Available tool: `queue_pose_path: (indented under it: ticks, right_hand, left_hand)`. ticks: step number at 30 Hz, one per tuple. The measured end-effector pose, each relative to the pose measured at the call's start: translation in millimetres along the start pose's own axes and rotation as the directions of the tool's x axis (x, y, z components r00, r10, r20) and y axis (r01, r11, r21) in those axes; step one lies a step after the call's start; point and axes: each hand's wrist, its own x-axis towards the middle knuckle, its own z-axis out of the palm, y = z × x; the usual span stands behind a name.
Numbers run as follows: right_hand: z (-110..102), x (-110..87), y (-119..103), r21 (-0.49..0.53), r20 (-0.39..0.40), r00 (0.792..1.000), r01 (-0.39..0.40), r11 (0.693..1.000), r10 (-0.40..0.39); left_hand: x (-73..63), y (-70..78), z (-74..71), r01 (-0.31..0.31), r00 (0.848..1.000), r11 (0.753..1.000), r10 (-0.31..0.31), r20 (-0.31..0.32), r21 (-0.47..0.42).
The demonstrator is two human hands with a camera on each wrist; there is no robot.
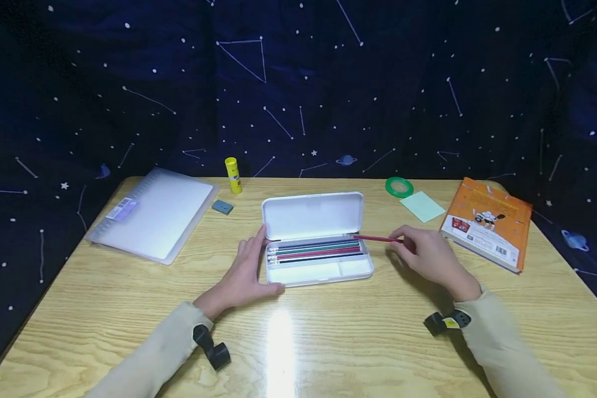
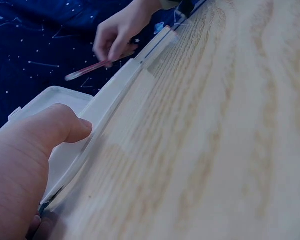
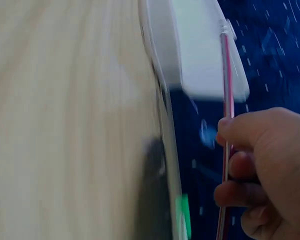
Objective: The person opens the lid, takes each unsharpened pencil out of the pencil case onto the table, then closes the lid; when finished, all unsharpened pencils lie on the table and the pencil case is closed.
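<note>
Pinching a slim red pencil in the right hand now, with its pale tip at the rear right of an open, white, rectangular pencil case, and gripping that case's left end in the left hand!

The right hand pinches a red pencil; beyond its fingertips sits a white case, lid raised.

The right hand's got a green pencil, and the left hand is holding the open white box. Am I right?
Nearly! The pencil in the right hand is red, not green; the head view shows it. The left hand is holding the open white box, just as you said.
</note>
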Motion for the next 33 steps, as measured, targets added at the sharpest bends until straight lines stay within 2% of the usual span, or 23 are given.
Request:
queue_pose_path:
  ticks: [2,4,10,14,17,21,27,30,33]
  right_hand:
    - [-6.9,-12.1,13.2,-0.028,-0.030,0.999,-0.022,0.999,0.021]
    - [-14.2,-22.2,24.1,-0.051,-0.026,0.999,-0.046,0.998,0.045]
    - [-29.6,-35.1,47.7,-0.094,0.110,0.985,-0.126,0.988,0.136]
    - [-26.1,-33.4,53.6,-0.069,0.203,0.963,-0.167,0.984,0.177]
    - [-22.3,-31.2,50.5,-0.049,0.232,0.955,-0.178,0.983,0.185]
    - [-15.9,-26.2,39.1,-0.020,0.223,0.965,-0.139,0.990,0.140]
    - [8.3,-14.0,12.5,0.143,0.145,0.989,-0.002,0.990,-0.019]
    - [19.0,-2.1,-3.1,0.195,0.101,0.993,0.037,0.980,-0.058]
    - [26.7,12.4,-19.8,0.199,0.105,0.991,0.058,0.978,-0.081]
  left_hand:
    - [0.0,0.0,-0.4,-0.008,1.000,1.000,0.008,-0.001,0.003]
    - [0.3,0.1,-0.5,-0.009,1.000,1.000,0.009,0.002,0.007]
    - [1.2,0.3,-0.2,-0.007,1.000,1.000,0.007,-0.003,0.004]
    - [1.0,-0.7,0.7,-0.002,1.000,1.000,0.002,-0.008,0.000]
    - [1.0,-1.2,1.6,-0.001,1.000,1.000,0.001,-0.010,0.002]
    - [0.7,-1.6,2.5,0.000,1.000,1.000,0.000,-0.013,0.006]
    - [-1.4,-1.1,2.6,-0.007,1.000,1.000,0.007,-0.015,-0.005]
    - [-0.7,-0.4,2.3,-0.017,1.000,1.000,0.017,-0.018,-0.007]
    - [0.1,0.0,1.7,-0.024,0.999,1.000,0.024,-0.023,-0.010]
